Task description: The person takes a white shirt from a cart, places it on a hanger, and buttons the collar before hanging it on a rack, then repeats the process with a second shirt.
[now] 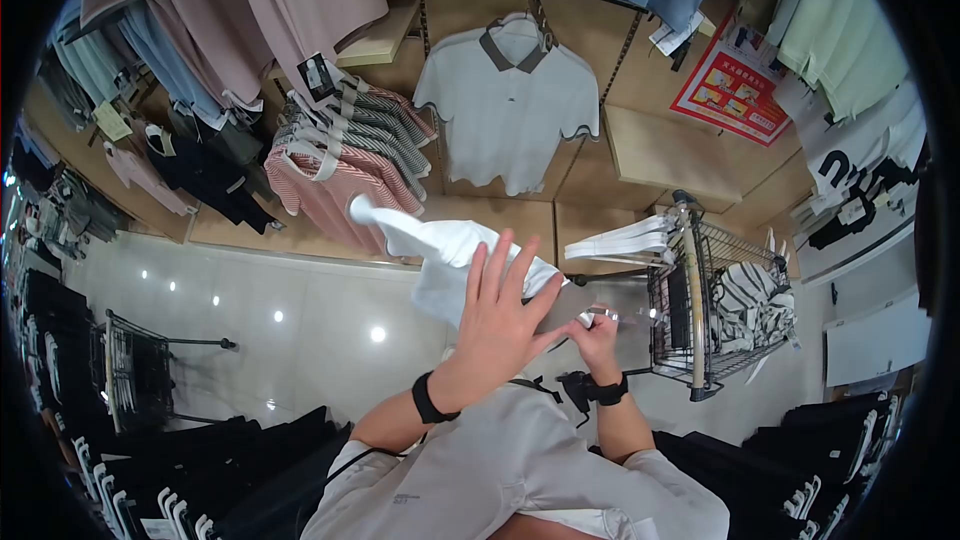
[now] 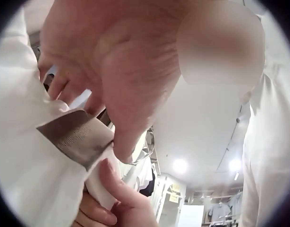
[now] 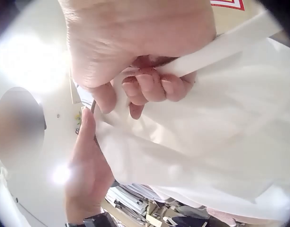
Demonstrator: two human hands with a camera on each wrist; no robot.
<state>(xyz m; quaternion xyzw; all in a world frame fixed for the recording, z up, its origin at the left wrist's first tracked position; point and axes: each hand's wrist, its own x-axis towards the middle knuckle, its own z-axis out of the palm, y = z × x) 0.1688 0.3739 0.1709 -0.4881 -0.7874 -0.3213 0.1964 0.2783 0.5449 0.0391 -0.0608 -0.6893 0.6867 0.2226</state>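
While the left hand [image 1: 495, 315] lies spread with its fingers [image 1: 503, 255] straight and apart, pressed flat against the white shirt [image 1: 430, 245] and curled round nothing, the right hand [image 1: 597, 337] has its own fingers curled tight round a bunched edge of the same cloth, the thumb closing the grip. A grey card [image 2: 74, 137] with small print sits just under the left fingertips, right beside the tip of the left thumb, and the right hand's fingers show directly below it in the left wrist view; whether the card is tucked inside the shirt or only laid against it I cannot tell. Beyond the left fingertips the shirt trails away loose and rumpled, one end sticking out into the air, held up between the two hands and resting on no surface. Judging by that, the work looks about midway: the shirt is in hand and the card is against it, but the cloth is not yet smooth, squared or folded around the card, and most of its length past the fingers hangs unarranged. On the far side of the right knuckles stands a wire cart [image 1: 700, 240] with striped clothes [image 1: 745, 305] in it, well apart from both hands, and above the left fingertips a white polo [image 1: 505, 110] hangs on the wall
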